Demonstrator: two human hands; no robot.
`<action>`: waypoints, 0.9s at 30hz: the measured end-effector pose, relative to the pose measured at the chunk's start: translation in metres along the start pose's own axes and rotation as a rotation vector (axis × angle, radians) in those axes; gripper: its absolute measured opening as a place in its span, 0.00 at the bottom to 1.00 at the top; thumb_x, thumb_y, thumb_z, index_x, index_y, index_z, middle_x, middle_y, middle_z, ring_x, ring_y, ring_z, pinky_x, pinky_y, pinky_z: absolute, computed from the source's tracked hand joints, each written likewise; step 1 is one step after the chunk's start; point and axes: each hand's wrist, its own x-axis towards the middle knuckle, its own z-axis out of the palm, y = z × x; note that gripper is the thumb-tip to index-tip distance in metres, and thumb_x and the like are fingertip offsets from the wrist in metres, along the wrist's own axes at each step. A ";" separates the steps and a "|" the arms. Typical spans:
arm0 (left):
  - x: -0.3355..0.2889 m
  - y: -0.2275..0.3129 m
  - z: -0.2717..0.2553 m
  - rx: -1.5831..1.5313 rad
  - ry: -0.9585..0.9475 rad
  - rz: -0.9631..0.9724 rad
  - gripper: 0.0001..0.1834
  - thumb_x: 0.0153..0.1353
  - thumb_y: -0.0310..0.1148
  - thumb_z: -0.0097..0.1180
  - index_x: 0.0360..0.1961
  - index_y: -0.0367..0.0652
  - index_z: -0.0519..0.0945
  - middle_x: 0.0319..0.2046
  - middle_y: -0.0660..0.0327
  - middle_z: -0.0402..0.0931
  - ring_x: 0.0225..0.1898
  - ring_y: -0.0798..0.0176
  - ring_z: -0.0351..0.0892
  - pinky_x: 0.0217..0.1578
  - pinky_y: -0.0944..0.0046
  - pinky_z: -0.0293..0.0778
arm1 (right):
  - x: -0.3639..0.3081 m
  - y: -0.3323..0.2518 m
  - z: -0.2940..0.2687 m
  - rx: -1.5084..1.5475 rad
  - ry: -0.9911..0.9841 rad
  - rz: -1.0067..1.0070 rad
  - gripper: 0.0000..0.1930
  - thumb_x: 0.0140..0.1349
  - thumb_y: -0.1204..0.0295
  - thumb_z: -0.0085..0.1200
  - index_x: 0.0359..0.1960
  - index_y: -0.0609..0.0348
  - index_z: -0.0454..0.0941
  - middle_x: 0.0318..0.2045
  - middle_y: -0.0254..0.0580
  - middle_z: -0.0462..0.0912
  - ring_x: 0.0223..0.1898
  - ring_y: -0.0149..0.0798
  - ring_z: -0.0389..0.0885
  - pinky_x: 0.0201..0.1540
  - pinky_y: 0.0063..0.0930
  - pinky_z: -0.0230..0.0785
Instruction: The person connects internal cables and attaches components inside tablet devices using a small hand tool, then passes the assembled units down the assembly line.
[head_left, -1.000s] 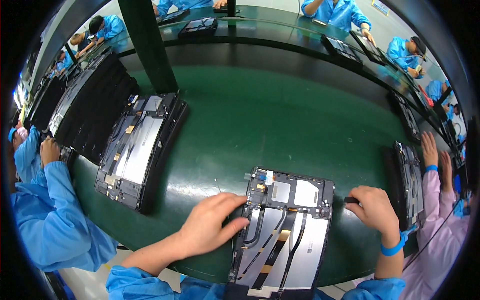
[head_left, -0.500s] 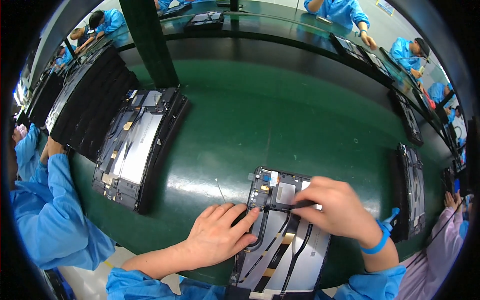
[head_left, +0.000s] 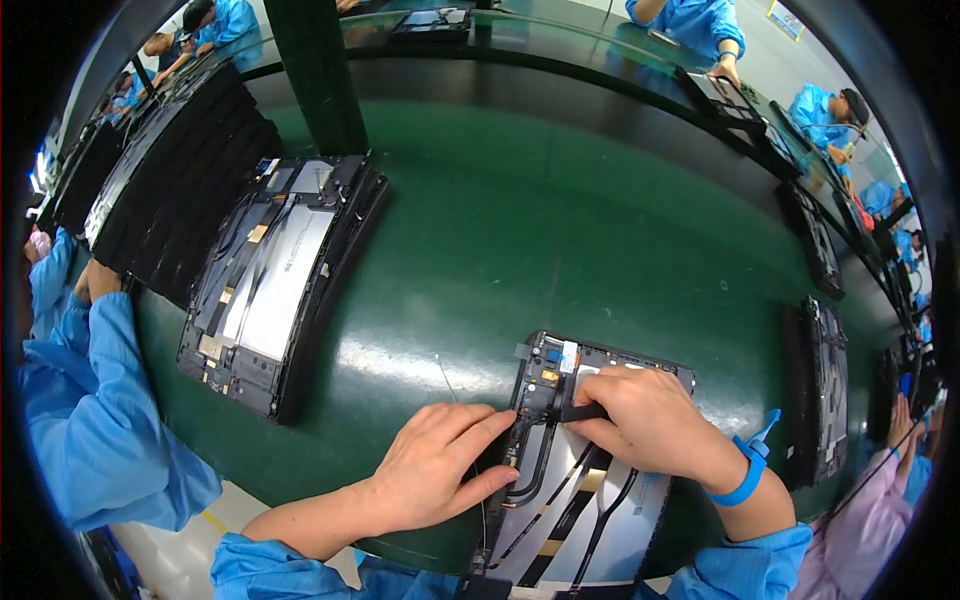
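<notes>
I see an open tablet (head_left: 625,540) lying on the green table (head_left: 520,220), close in front of the person, its inside facing up. It has a shiny silver plate, and dark strips (head_left: 560,530) run along it, with gold bits on them.

The left hand (head_left: 440,465) is spread, not gripping. Its thumb and a finger touch the left edge of the tablet. The right hand (head_left: 645,420) is curled and pinches a small black tool (head_left: 583,412) over the upper part of the tablet. The hand hides some of the tool, and I can't tell if the tip touches. A blue band (head_left: 740,482) goes around the right wrist.

A thin wire (head_left: 445,378) pokes up just past the left hand. Off to the left sits a pile of open tablets (head_left: 275,290), and a much taller dark stack (head_left: 195,190) is right behind it. A green post (head_left: 315,80) stands near them. Over on the right is one more pile (head_left: 825,390).

At the left, I see a worker's blue sleeve (head_left: 110,410). At the right, there is a pink sleeve (head_left: 865,530). Across the table, a person in blue (head_left: 690,30) reaches to a dark frame (head_left: 725,95).
</notes>
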 end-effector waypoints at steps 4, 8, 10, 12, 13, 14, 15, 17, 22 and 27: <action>0.000 0.001 -0.003 0.047 0.006 0.034 0.20 0.44 0.37 0.52 0.39 0.38 0.68 0.34 0.56 0.66 0.36 0.58 0.66 0.40 0.61 0.59 | 0.002 0.000 0.004 0.031 0.113 0.018 0.07 0.41 0.71 0.51 0.19 0.60 0.69 0.16 0.44 0.72 0.21 0.45 0.71 0.22 0.33 0.61; -0.004 0.001 -0.006 0.103 0.001 0.059 0.18 0.45 0.36 0.52 0.37 0.38 0.69 0.34 0.59 0.67 0.36 0.60 0.66 0.41 0.60 0.58 | 0.007 0.004 0.012 0.056 0.182 -0.031 0.06 0.40 0.73 0.53 0.20 0.60 0.69 0.15 0.43 0.72 0.18 0.44 0.71 0.20 0.29 0.62; -0.001 0.005 -0.005 0.113 -0.002 0.057 0.17 0.45 0.36 0.52 0.36 0.39 0.70 0.33 0.59 0.68 0.36 0.61 0.67 0.41 0.60 0.58 | 0.004 0.012 0.014 0.139 0.223 -0.081 0.06 0.39 0.74 0.53 0.20 0.60 0.70 0.16 0.43 0.73 0.18 0.42 0.72 0.20 0.27 0.62; 0.001 0.006 -0.005 0.113 0.001 0.077 0.16 0.44 0.35 0.52 0.36 0.39 0.70 0.32 0.60 0.68 0.36 0.61 0.67 0.41 0.60 0.59 | 0.002 0.016 0.015 0.219 0.261 -0.130 0.06 0.39 0.74 0.54 0.20 0.60 0.71 0.16 0.43 0.73 0.18 0.41 0.72 0.20 0.25 0.63; 0.002 0.006 -0.004 0.115 -0.002 0.075 0.16 0.44 0.35 0.52 0.36 0.39 0.70 0.32 0.60 0.68 0.36 0.61 0.67 0.41 0.60 0.59 | 0.002 0.016 0.015 0.250 0.253 -0.110 0.06 0.39 0.74 0.54 0.20 0.61 0.72 0.16 0.43 0.73 0.18 0.40 0.72 0.20 0.24 0.63; 0.002 0.006 -0.003 0.185 -0.009 0.113 0.16 0.44 0.35 0.52 0.36 0.40 0.70 0.32 0.60 0.68 0.36 0.62 0.67 0.40 0.61 0.59 | 0.001 0.017 0.015 0.281 0.245 -0.090 0.06 0.38 0.74 0.55 0.20 0.61 0.72 0.16 0.43 0.73 0.18 0.39 0.72 0.20 0.23 0.63; 0.002 0.006 -0.003 0.254 -0.019 0.152 0.16 0.44 0.35 0.52 0.36 0.40 0.70 0.32 0.60 0.68 0.36 0.62 0.67 0.40 0.61 0.59 | 0.001 0.017 0.015 0.285 0.248 -0.088 0.06 0.38 0.74 0.55 0.20 0.61 0.72 0.16 0.43 0.73 0.18 0.39 0.72 0.20 0.23 0.63; 0.004 0.007 -0.003 0.253 -0.018 0.161 0.17 0.44 0.34 0.52 0.36 0.40 0.70 0.30 0.60 0.68 0.34 0.62 0.67 0.38 0.62 0.61 | 0.001 0.016 0.014 0.252 0.232 -0.088 0.06 0.39 0.74 0.54 0.20 0.62 0.72 0.16 0.43 0.73 0.18 0.40 0.72 0.20 0.24 0.64; 0.009 0.005 -0.005 -0.436 -0.039 -0.311 0.15 0.46 0.27 0.50 0.37 0.35 0.68 0.19 0.61 0.68 0.18 0.69 0.69 0.20 0.70 0.66 | 0.003 0.015 0.018 0.244 0.247 -0.112 0.06 0.39 0.74 0.53 0.20 0.61 0.72 0.16 0.43 0.73 0.19 0.40 0.73 0.21 0.24 0.64; 0.029 -0.006 -0.005 -0.893 -0.190 -0.664 0.11 0.47 0.26 0.51 0.31 0.35 0.64 0.19 0.63 0.68 0.17 0.74 0.68 0.17 0.76 0.66 | 0.003 0.019 0.022 0.262 0.281 -0.143 0.05 0.39 0.73 0.53 0.19 0.60 0.73 0.16 0.43 0.73 0.19 0.40 0.73 0.21 0.25 0.64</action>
